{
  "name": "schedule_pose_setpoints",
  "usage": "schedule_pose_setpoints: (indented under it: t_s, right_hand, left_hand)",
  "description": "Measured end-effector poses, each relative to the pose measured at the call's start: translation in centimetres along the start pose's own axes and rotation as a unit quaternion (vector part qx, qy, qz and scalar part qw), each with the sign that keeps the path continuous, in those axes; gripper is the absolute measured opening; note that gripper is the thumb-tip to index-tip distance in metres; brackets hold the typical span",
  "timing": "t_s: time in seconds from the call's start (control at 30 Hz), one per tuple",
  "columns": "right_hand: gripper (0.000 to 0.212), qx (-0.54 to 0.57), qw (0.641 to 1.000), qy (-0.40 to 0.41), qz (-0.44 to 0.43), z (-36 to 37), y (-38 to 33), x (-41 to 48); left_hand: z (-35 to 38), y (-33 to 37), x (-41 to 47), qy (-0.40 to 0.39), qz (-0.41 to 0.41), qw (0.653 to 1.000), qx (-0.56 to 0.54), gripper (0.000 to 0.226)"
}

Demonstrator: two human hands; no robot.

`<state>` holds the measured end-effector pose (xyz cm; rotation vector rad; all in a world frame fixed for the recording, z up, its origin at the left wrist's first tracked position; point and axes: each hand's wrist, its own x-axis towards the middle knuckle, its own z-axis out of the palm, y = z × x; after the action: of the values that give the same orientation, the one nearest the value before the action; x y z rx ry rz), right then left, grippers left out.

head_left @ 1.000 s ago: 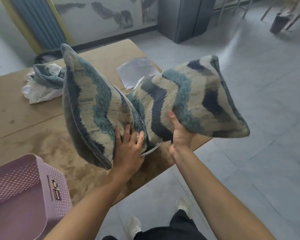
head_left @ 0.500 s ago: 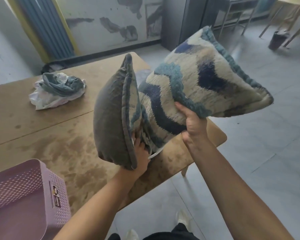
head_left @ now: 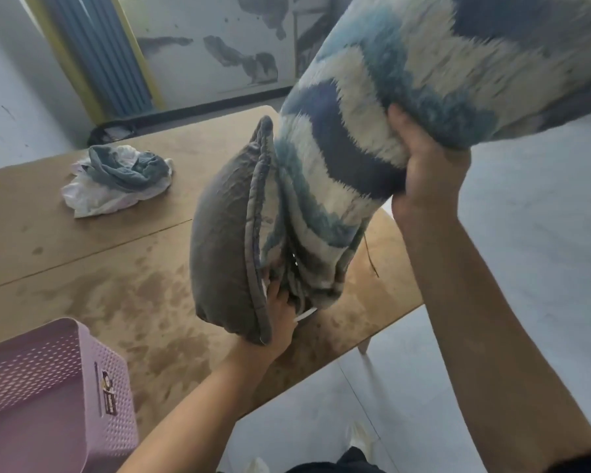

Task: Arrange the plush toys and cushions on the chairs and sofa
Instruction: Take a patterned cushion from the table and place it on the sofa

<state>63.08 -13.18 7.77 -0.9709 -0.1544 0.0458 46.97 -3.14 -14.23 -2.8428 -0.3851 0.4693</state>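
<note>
Left hand (head_left: 279, 324), low over the tabletop (head_left: 82, 268), grips the grey-backed cushion (head_left: 219, 240) from below. Right hand (head_left: 423, 165), raised higher, clutches the patterned cushion (head_left: 423, 63). The 2 forearms are bare and extended.

Brown wooden table (head_left: 82, 254): top stained and blotchy, with a seam running across it. A crumpled white and grey-blue cloth bundle (head_left: 116, 182) lies on its far left part. Lilac perforated plastic basket (head_left: 48, 387) at near left, label on its side. Far wall (head_left: 202, 46) has dark peeling patches. Blue ribbed panel (head_left: 96, 52) at far left, edged in yellow. Pale floor (head_left: 526, 233) to the right.
</note>
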Motion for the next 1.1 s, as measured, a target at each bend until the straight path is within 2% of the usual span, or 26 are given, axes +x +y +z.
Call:
schedule_pose_setpoints:
  t_s: [0.1, 0.17, 0.3, 0.4, 0.5, 0.53, 0.63, 0.7, 0.77, 0.83, 0.97, 1.03, 1.1]
  right_hand:
    - [0.065, 0.017, 0.994, -0.041, -0.097, 0.1, -4.6, 3.0]
    - [0.075, 0.009, 0.991, -0.051, -0.121, -0.7, -7.2, 3.3]
    - [0.054, -0.037, 0.986, -0.013, -0.162, -3.3, -9.3, 0.3]
    - [0.059, -0.06, 0.979, 0.026, -0.195, -5.3, -10.3, -2.2]
    - [0.067, -0.11, 0.966, 0.062, -0.224, -7.3, -12.1, -4.9]
    - [0.064, -0.126, 0.963, 0.065, -0.229, -8.2, -12.6, -5.9]
    - [0.043, -0.17, 0.958, 0.067, -0.221, -11.4, -13.6, -9.0]
    - [0.038, -0.194, 0.955, 0.079, -0.209, -13.1, -13.9, -11.3]
    - [0.04, -0.217, 0.951, 0.091, -0.201, -14.7, -14.6, -13.6]
    - [0.051, -0.231, 0.949, 0.094, -0.192, -16.2, -15.9, -15.8]
    - [0.065, -0.238, 0.943, 0.127, -0.196, -19.5, -19.5, -19.8]
    - [0.067, -0.242, 0.935, 0.162, -0.203, -21.9, -21.6, -21.8]
    - [0.081, -0.256, 0.931, 0.188, -0.182, -25.0, -23.6, -24.2]
  left_hand:
    - [0.3, 0.1, 0.5, 0.004, 0.003, 1.0, -0.003, 0.047]
    - [-0.2, 0.4, 0.7, 0.021, 0.011, 1.0, 0.013, 0.044]
    - [-1.4, 0.5, 0.9, 0.088, -0.015, 0.996, -0.008, 0.04]
    - [-3.2, -0.3, 0.0, 0.217, 0.004, 0.969, -0.116, 0.045]
    - [-5.7, -0.9, -1.3, 0.343, -0.021, 0.905, -0.249, 0.057]
    - [-7.0, -0.9, -1.6, 0.357, -0.026, 0.877, -0.321, 0.059]
    - [-11.1, -0.4, -2.1, 0.294, 0.016, 0.762, -0.576, 0.076]
    - [-13.5, 0.7, -2.1, 0.243, 0.064, 0.703, -0.666, 0.099]
    - [-15.7, 2.2, -2.4, 0.207, 0.109, 0.677, -0.698, 0.12]
    - [-17.9, 3.9, -3.3, 0.158, 0.154, 0.649, -0.728, 0.127]
    - [-21.2, 7.9, -6.6, 0.034, 0.239, 0.547, -0.802, 0.094]
    - [-22.7, 10.9, -9.3, 0.018, 0.23, 0.51, -0.829, 0.074]
    - [-24.3, 14.7, -12.8, 0.035, 0.212, 0.475, -0.853, 0.061]
